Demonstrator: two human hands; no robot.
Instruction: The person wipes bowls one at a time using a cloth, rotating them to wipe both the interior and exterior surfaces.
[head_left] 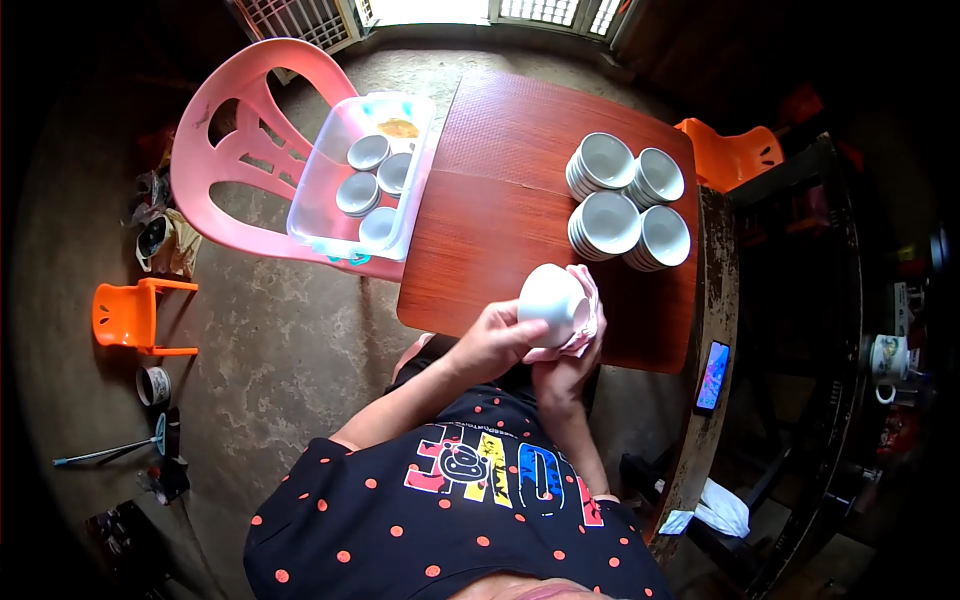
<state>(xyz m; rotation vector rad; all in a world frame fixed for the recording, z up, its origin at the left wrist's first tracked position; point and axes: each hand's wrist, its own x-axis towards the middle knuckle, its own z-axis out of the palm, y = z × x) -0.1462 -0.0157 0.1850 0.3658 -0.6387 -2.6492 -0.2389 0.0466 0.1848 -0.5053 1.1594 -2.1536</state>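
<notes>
Above the near edge of the table, a white bowl [547,303] is tipped on its side between my two hands. My left hand [500,335] grips the bowl's left side, thumb pressed on its outer wall. A pink cloth [590,300] is held against the bowl's right side by my right hand [568,372], whose fingers are partly hidden behind cloth and bowl. Beyond them, several stacks of white bowls [608,222] stand on the right part of the table. More bowls [358,193] sit inside a clear plastic bin [312,190] at the left.
The bin rests on a pink plastic chair [190,150] beside the reddish-brown table [490,215]. A phone [712,376] lies on a worn wooden beam [716,290] at the right. Orange chairs [127,315] stand at the left and far right. A white mug [887,355] is at the right edge.
</notes>
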